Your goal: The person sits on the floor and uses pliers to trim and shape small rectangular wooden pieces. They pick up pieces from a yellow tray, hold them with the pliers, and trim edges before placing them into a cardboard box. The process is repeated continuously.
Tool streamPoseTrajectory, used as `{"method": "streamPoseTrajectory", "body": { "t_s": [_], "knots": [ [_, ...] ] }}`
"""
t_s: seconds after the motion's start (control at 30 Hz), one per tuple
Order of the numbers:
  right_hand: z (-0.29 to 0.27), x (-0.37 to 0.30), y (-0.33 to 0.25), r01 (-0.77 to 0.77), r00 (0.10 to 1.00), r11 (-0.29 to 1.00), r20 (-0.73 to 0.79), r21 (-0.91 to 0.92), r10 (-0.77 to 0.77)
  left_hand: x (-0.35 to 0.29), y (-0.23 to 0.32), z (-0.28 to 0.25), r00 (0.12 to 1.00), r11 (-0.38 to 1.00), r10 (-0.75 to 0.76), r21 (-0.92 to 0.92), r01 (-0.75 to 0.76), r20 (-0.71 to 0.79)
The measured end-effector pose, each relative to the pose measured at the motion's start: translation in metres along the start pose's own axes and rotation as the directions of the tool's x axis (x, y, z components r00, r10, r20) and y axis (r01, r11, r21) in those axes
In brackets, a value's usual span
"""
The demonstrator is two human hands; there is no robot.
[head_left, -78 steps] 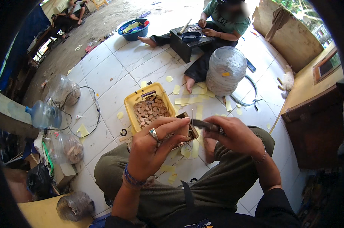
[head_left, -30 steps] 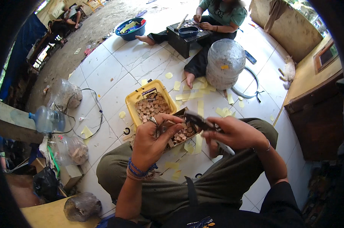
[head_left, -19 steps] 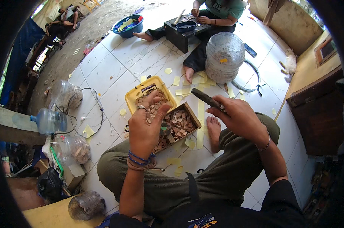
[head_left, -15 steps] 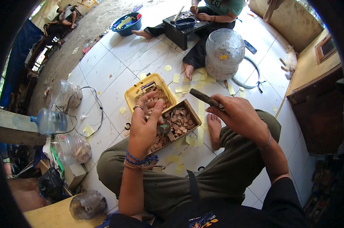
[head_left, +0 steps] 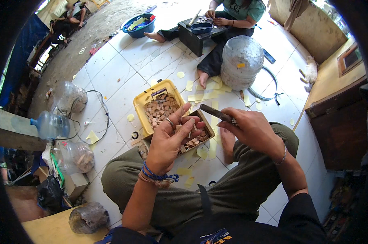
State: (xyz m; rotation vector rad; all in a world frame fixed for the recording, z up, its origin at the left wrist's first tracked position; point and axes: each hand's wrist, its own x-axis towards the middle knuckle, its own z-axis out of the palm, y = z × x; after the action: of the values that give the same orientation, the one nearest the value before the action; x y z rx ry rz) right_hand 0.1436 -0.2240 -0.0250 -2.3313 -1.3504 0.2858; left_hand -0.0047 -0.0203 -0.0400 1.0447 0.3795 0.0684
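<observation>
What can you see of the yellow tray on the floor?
The yellow tray looks like plastic, rectangular with rounded corners and a raised rim. It lies flat on the white tiles, ahead of the left hand, and is heaped with small brown blocks. Its near corner is hidden behind the fingers and a small wooden box.

This is an informal home workshop on a white tiled floor, open on 1 side to a dirt yard. People sit on the floor working: yellow paper scraps lie scattered over the tiles, a yellow tray holds small brown blocks, and large clear plastic jugs and bags stand around, beside wooden furniture along the wall.
</observation>
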Motion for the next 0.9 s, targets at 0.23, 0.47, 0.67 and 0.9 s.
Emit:
{"method": "streamPoseTrajectory", "body": {
  "t_s": [0.23, 0.47, 0.67, 0.9],
  "knots": [
    [0.0045, 0.0013, -0.0031, -0.002, 1.0, 1.0, 0.018, 0.003, 0.002, 0.0003, -0.0041, 0.0016, 1.0, 1.0, -0.003, 0.022, 0.003, -0.006],
    [0.0064, 0.0032, -0.0036, 0.006, 0.999, 1.0, 0.039, 0.005, -0.006, -0.0004, -0.0089, 0.0037, 0.999, 0.994, 0.032, 0.1, -0.036, 0.033],
    [0.0056, 0.0016, -0.007, -0.014, 0.998, 1.0, 0.062, -0.024, 0.016, -0.0015, -0.008, 0.005, 1.0, 0.997, -0.009, 0.077, 0.011, -0.019],
    [0.0032, 0.003, -0.0102, -0.015, 1.0, 1.0, 0.006, -0.024, 0.015, 0.0007, -0.0049, 0.0054, 0.992, 0.999, -0.016, -0.05, 0.01, -0.123]
  ]
}}
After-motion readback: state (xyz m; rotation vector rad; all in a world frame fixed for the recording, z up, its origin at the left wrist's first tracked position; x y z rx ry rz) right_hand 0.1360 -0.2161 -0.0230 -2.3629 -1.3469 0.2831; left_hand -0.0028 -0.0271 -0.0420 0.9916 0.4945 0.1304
